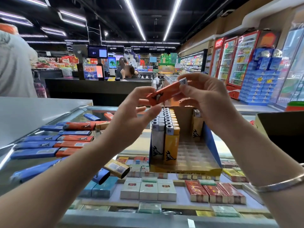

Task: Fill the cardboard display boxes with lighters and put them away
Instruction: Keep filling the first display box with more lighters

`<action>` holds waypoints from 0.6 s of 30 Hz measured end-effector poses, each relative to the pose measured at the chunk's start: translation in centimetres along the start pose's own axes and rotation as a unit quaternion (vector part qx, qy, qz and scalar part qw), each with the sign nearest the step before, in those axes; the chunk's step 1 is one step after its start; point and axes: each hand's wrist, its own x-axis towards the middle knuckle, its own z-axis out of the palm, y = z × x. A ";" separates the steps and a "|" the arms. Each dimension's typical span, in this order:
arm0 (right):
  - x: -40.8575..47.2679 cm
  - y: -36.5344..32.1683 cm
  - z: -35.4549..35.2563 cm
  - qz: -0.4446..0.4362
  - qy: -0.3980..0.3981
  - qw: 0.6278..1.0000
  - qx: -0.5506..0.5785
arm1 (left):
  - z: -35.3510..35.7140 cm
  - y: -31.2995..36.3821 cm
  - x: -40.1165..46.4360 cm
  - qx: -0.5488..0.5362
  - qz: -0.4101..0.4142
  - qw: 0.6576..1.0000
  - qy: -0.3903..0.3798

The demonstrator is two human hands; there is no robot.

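Note:
An orange lighter [166,92] is held up in the air between both hands, above the counter. My right hand [202,97] pinches its silver-capped end; my left hand [134,112] pinches the other end. Below them stands a cardboard display box [212,145] with blue sides, holding upright rows of white and yellow lighters [166,129] on its left and one yellow lighter at the back right. Its right half shows bare slots. Several loose blue and orange lighters [54,142] lie flat on the glass counter to the left.
The glass counter [230,155] covers shelves of cigarette packs [148,189]. A dark box edge [283,127] stands at the right. A person in a grey shirt [14,63] stands at far left; a black checkout counter [98,86] lies beyond.

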 end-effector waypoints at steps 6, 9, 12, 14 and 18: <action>1.0 0.8 -2.3 -0.049 0.109 0.983 -0.138 | 0.2 -0.7 -0.3 0.086 -0.029 0.984 -0.156; 1.1 2.1 -2.6 -0.043 0.052 0.958 -0.279 | 0.2 -0.8 -0.3 0.067 -0.039 0.980 -0.186; 1.0 3.1 -2.3 -0.047 -0.011 0.921 -0.388 | 0.0 -0.8 -0.4 0.077 -0.033 0.975 -0.204; 0.9 3.3 -2.2 -0.056 -0.031 0.905 -0.422 | 0.0 -0.9 -0.4 0.077 -0.043 0.974 -0.209; 0.7 3.5 -1.9 -0.083 -0.049 0.877 -0.471 | -0.1 -0.8 -0.4 0.076 -0.053 0.973 -0.210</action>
